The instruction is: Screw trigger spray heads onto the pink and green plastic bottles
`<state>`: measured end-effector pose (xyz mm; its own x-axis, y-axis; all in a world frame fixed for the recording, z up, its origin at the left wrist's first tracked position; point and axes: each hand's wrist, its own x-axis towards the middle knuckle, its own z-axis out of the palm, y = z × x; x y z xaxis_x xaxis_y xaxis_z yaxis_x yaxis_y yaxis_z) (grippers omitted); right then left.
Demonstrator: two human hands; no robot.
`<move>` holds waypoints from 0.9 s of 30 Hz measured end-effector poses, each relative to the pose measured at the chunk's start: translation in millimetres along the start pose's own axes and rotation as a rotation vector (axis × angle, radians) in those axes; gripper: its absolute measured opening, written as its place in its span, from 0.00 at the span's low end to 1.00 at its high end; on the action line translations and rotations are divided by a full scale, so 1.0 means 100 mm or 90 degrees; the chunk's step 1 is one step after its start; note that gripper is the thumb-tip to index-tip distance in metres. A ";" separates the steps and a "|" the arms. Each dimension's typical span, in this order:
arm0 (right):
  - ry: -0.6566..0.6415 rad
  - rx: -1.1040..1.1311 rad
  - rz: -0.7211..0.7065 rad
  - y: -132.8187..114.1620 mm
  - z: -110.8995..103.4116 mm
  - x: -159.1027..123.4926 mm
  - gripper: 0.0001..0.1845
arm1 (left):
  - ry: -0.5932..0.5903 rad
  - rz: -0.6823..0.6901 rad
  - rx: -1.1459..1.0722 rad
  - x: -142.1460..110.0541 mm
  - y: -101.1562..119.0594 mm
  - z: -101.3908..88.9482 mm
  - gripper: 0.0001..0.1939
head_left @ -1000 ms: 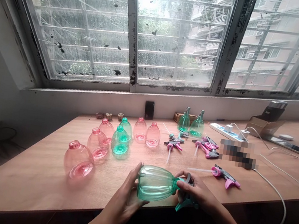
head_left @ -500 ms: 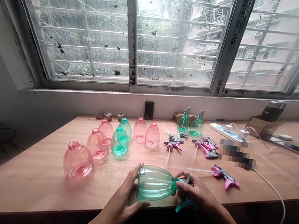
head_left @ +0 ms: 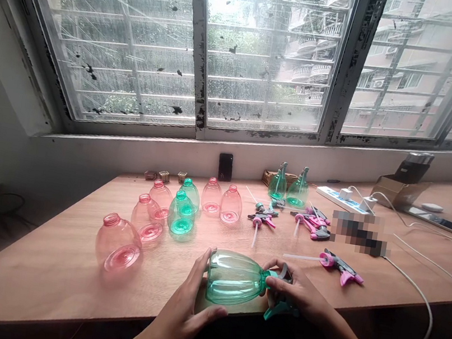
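Sideways, a green spray bottle [head_left: 235, 279] is gripped by the left hand [head_left: 182, 316] and right hand [head_left: 301, 294] (fingers [head_left: 208, 315] closed around body and teal trigger head [head_left: 280, 310]).

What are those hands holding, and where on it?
A green spray bottle: the left hand cups its body, while the right hand grips its neck and sprayer head.

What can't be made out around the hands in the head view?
All from the head view:
Join between the green plastic bottle and the teal trigger sprayer: the right hand covers it, so whether they are screwed together can't be seen.
Object beside the power strip: a pixelated patch blurs it, so it can't be identified.
Small square items at the far end of the table: too small to identify.
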<state>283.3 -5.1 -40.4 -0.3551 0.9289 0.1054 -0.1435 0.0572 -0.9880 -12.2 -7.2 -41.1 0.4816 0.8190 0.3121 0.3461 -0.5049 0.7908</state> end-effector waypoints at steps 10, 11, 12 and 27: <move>0.006 -0.019 0.006 0.04 -0.03 0.01 0.21 | 0.001 0.008 -0.102 0.03 0.14 0.02 0.43; 0.006 -0.020 0.006 0.04 -0.03 0.01 0.21 | 0.004 0.009 -0.105 0.03 0.14 0.02 0.43; 0.007 -0.020 0.007 0.04 -0.03 0.01 0.21 | 0.006 0.010 -0.105 0.04 0.14 0.02 0.43; 0.000 -0.003 0.005 0.03 -0.03 0.00 0.20 | 0.000 0.020 -0.083 0.03 0.10 0.02 0.42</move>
<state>285.1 -3.7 -43.4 -0.3560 0.9293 0.0980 -0.1360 0.0522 -0.9893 -5.7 -10.7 -33.2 0.4912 0.8028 0.3380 0.2235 -0.4912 0.8419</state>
